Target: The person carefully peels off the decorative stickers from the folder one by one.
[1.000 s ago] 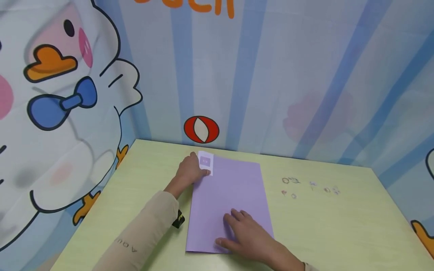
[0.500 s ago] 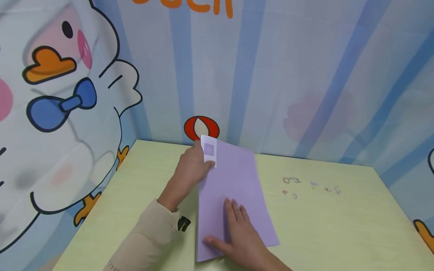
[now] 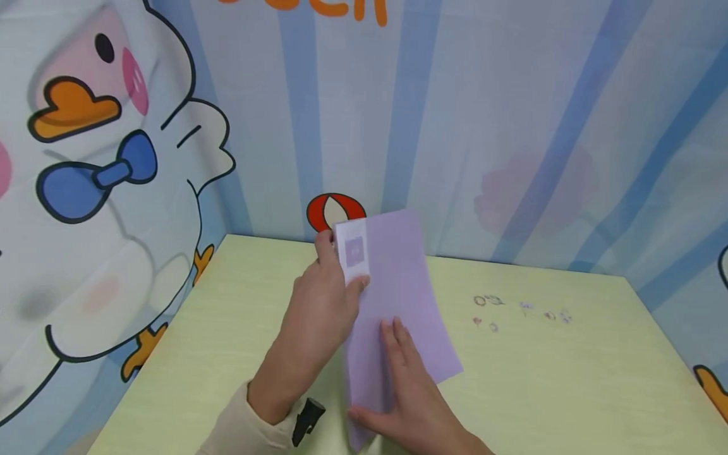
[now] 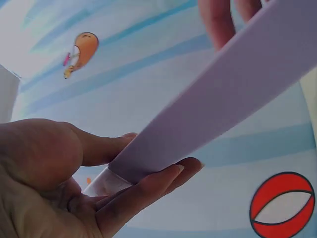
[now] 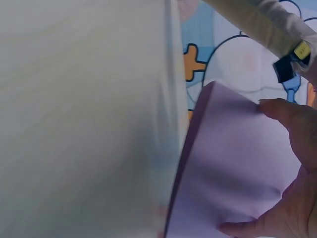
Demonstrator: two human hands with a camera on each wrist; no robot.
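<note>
Pinching the upper left corner of a purple folder (image 3: 395, 272), the left hand (image 3: 321, 309) is holding a narrow grip, its thumb pressing the front at the white label (image 3: 355, 253) and its other fingers supporting the back, as the left wrist view is showing. Its forearm is reaching in from the near side of the table (image 3: 569, 379), slanting toward the far edge, with a beige sleeve (image 3: 244, 433) covering it and a black device (image 3: 308, 420) sitting at the cuff. The right hand (image 3: 415, 392) is lying against the lower part of the folder, its fingers pointing toward the far edge and its thumb spreading out to the folder's left side; it is touching the face with extended fingers rather than clasping it. The folder is standing tilted left of the table's middle, its top rising past the far edge in the head view and overlapping the patterned backdrop (image 3: 364, 126), its bottom corner pointing to the near edge. Small coloured figures (image 3: 526, 306) are lying to its right, nearer the table's far edge than the near one.
</note>
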